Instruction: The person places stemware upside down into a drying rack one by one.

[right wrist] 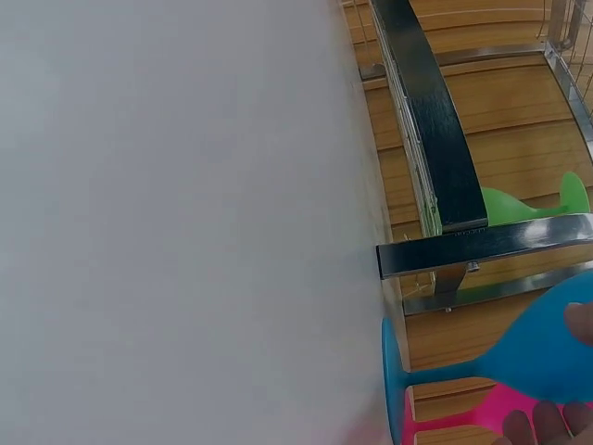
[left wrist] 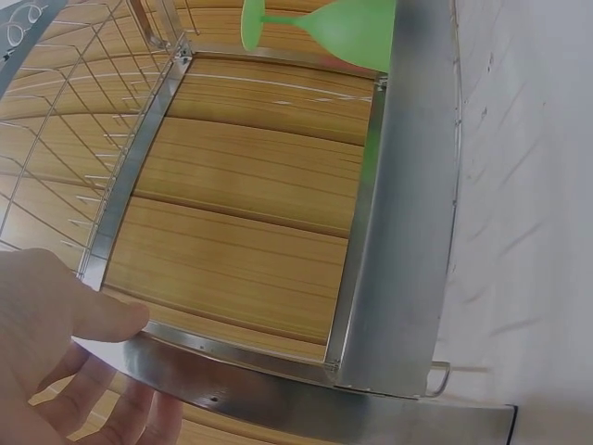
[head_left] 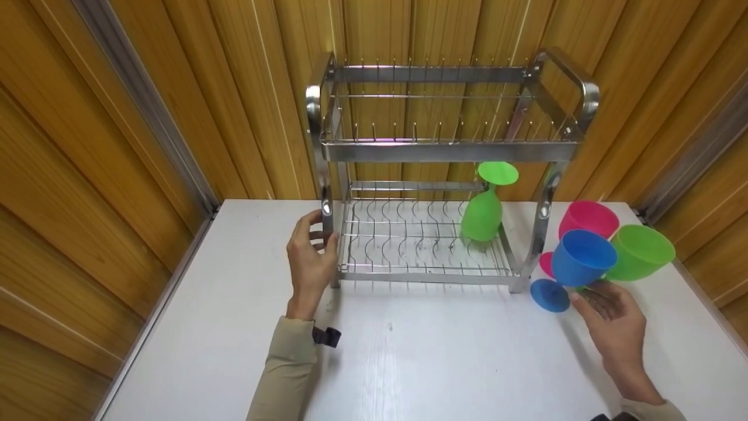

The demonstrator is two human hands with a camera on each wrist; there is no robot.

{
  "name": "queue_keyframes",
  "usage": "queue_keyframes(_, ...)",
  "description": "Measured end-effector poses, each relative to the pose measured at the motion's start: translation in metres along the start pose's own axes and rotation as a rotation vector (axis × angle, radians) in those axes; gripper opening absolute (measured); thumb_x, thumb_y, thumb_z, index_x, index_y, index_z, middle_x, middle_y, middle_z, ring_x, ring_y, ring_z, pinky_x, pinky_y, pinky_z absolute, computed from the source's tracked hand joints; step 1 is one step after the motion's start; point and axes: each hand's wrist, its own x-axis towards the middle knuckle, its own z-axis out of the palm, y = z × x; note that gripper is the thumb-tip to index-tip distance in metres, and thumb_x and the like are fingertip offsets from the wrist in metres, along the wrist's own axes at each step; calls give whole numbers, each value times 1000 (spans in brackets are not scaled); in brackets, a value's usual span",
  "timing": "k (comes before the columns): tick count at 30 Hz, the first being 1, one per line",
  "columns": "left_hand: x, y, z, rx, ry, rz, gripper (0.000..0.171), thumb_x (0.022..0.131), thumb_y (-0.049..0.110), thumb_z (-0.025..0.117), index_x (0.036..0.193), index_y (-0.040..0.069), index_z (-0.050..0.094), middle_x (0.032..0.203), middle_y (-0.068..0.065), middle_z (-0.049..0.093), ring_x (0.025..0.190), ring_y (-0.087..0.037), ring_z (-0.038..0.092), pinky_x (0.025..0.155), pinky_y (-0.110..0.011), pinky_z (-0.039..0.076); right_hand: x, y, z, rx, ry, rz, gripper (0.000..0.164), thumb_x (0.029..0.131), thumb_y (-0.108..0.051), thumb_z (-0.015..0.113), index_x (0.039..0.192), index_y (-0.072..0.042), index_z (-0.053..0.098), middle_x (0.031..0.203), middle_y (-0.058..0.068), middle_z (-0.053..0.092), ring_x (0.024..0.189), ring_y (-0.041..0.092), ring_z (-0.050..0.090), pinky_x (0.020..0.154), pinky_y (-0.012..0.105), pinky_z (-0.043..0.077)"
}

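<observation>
A steel two-tier dish rack (head_left: 450, 153) stands near the back wall. My left hand (head_left: 311, 257) grips its left front post, thumb on one side and fingers curled behind. Inside the lower tier a green goblet (head_left: 484, 216) sits upside down, foot upward. To the rack's right, a blue goblet (head_left: 584, 257) stands upright with its foot on the table. My right hand (head_left: 619, 327) is at its lower bowl; in the right wrist view the thumb (right wrist: 582, 322) overlaps the blue bowl, and the fingertips lie along its other side. I cannot tell whether they grip it.
Close behind the blue goblet stand a pink goblet (head_left: 589, 221) and another green goblet (head_left: 641, 251), both upright. The white table (head_left: 409, 351) runs back to yellow wood-pattern panels (head_left: 234, 117). Upright wire prongs line the rack's upper tier, and curved wires cross its lower tier.
</observation>
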Motion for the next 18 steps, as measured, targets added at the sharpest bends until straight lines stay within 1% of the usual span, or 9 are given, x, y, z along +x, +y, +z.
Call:
queue_keyframes(2, 0, -1, 0, -3, 2, 4, 49, 93, -3, 78, 139, 3, 63, 128, -16, 69, 99, -27, 75, 82, -37, 67, 2, 0, 1, -8, -22, -8, 71, 96, -26, 82, 156, -13, 49, 147, -1, 63, 125, 1, 62, 100, 9, 50)
queue_keyframes(4, 1, -2, 0, 2, 9, 12, 49, 92, -3, 78, 139, 2, 63, 128, -16, 70, 98, -28, 75, 81, -37, 67, 4, -1, 3, -5, -39, -18, 73, 96, -27, 82, 158, -11, 46, 146, -2, 62, 124, 0, 61, 99, 7, 50)
queue_keyframes(6, 1, -3, 0, 8, 15, 18, 50, 92, -3, 78, 139, 2, 63, 128, -16, 70, 98, -28, 76, 80, -38, 68, 7, -1, 5, -10, -57, -16, 75, 97, -28, 81, 159, -9, 44, 147, 1, 60, 126, 5, 61, 98, 7, 49)
queue_keyframes(8, 2, -4, 0, 13, 19, 21, 49, 92, -3, 78, 139, 2, 63, 128, -16, 70, 98, -29, 76, 80, -38, 68, 9, -2, 8, -15, -72, 1, 78, 97, -30, 80, 160, -7, 41, 150, 5, 58, 132, 14, 61, 100, 8, 49)
queue_keyframes(10, 2, -4, 0, 15, 19, 21, 49, 92, -3, 78, 139, 2, 63, 128, -16, 70, 98, -29, 76, 80, -38, 68, 12, -2, 10, -24, -98, 36, 82, 98, -32, 79, 163, -7, 36, 156, 12, 53, 139, 27, 58, 107, 17, 49)
queue_keyframes(13, 2, -3, 0, 12, 19, 22, 49, 92, -3, 78, 139, 2, 63, 128, -15, 70, 98, -28, 76, 81, -38, 68, 16, -1, 13, -14, -143, 85, 89, 99, -32, 79, 167, -5, 28, 164, 20, 45, 148, 41, 49, 119, 37, 45)
queue_keyframes(15, 2, -3, 1, 5, 17, 24, 49, 92, -3, 78, 139, 2, 63, 128, -15, 70, 98, -28, 76, 80, -39, 68, 19, 0, 14, 2, -166, 108, 90, 99, -28, 78, 168, -3, 24, 166, 23, 42, 151, 45, 45, 123, 51, 40)
queue_keyframes(17, 2, -3, 1, 1, 13, 25, 50, 92, -4, 79, 139, 3, 63, 128, -15, 70, 98, -28, 75, 81, -39, 68, 22, 1, 16, 24, -177, 124, 91, 100, -23, 77, 168, -2, 21, 168, 26, 38, 153, 47, 41, 125, 58, 36)
queue_keyframes(18, 3, -3, 2, 0, 11, 26, 50, 92, -3, 79, 139, 3, 63, 128, -15, 70, 98, -28, 75, 80, -39, 68, 24, 2, 18, 39, -180, 131, 92, 100, -20, 77, 168, -1, 20, 168, 26, 36, 154, 47, 39, 126, 60, 35)
